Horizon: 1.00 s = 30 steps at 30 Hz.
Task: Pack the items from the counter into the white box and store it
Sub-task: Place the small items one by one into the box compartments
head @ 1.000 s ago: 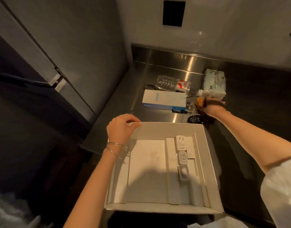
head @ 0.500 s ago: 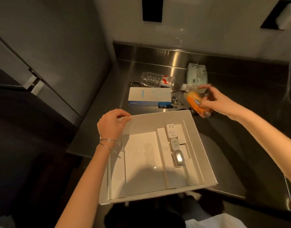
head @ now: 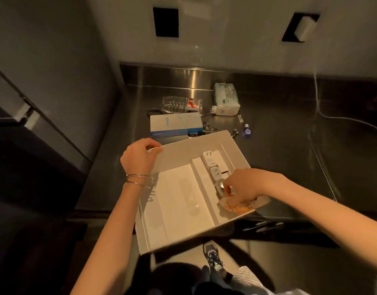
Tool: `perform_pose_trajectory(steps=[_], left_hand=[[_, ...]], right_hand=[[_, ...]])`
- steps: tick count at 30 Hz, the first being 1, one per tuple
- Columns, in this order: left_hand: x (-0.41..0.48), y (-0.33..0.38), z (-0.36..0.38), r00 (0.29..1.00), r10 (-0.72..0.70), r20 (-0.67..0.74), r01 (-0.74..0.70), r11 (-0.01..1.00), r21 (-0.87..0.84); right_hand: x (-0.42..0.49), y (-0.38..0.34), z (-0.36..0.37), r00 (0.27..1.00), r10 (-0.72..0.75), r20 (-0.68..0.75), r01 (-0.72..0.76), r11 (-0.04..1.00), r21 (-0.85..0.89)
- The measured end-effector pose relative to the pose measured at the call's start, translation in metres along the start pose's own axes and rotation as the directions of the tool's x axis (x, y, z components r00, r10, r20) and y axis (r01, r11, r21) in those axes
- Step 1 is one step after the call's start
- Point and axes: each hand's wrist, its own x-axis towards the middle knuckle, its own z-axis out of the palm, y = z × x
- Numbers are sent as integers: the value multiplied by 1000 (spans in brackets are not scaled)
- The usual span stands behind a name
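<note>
Left grip (head: 140,159) is clamped on the far left corner of the white box (head: 183,239), fingers curled over the rim. It steadies the box, whose near end hangs past the front edge of the steel surface (head: 279,167). Right grip (head: 246,186) is curled down on an orange packet (head: 239,208), setting it into the box's near right corner. The packet is just beside a silver rounded device (head: 220,188) and two white chargers (head: 211,160) lying in the right-hand channel.

Packing looks to be partway through. An Anker box (head: 174,125), a water bottle (head: 181,104), a tissue pack (head: 226,99), a small blue bottle (head: 246,131) and a metal chain (head: 208,126) lie on the surface beyond the box. The next move calls for the right grip to let go of the packet and reach over the far wall for one of these, probably the blue bottle as the nearest.
</note>
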Motion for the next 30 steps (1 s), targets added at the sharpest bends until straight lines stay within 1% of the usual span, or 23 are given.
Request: perform_pose_trajectory(steps=[3,6,9,12,13,14,15,17,18,19,21,22,23,24,25,27,30], left_hand=[[0,-1,-1,1000,0,3,0,1000,-4],[-1,-1,-2,1000,8,3,-8,1000,-6],[-1,-2,-2,1000,10,0,-10,1000,-10],[0,-2,-1,1000,8,-4,-8,1000,-15],[0,-2,-1,1000,6,-3,-6,1000,-16],[0,-1,-1,1000,5,-2,-5,1000,-16],[0,0,-1,1000,4,-2,-4,1000,-16],[0,1,-1,1000,7,-8,-7,1000,-14],[1,1,-1,1000,9,-10,-9,1000,-13],[1,1,-1,1000,9,-10,-9,1000,-12],[0,0,-2,1000,5,-9,-5,1000,-13],[0,-1,-2,1000,2,-9,-2,1000,-15],[-1,-1,-2,1000,0,-10,0,1000,-16],[-1,-1,-2,1000,-1,-10,0,1000,-15],[-1,-1,-2,1000,0,-11,0,1000,-13],[-2,0,-2,1000,-1,-12,0,1000,-9],[-2,0,-2,1000,4,-12,-4,1000,-11]], right_hand=[[14,-5,7,999,47,27,-46,998,-32],[17,-7,13,997,60,48,-61,998,3],[15,-6,14,996,83,44,-87,992,95],[16,-2,17,996,79,44,-82,994,78],[16,-3,18,996,75,55,-77,996,38],[17,-4,21,997,64,44,-63,997,-43],[19,-5,23,999,48,12,-45,985,-166],[23,-5,27,997,3,-80,-34,919,-392],[26,-5,29,993,-10,-114,-40,902,-430],[28,-4,32,991,-24,-133,-35,904,-426],[30,-1,35,992,-49,-117,6,938,-346],[31,3,36,993,-55,-100,28,968,-248],[30,6,35,995,-57,-80,48,993,-111],[27,10,32,998,-52,-42,53,998,27],[25,13,27,998,-58,-14,59,991,123],[20,18,20,998,-66,-4,66,984,168],[19,21,21,997,-49,-60,59,981,183]])
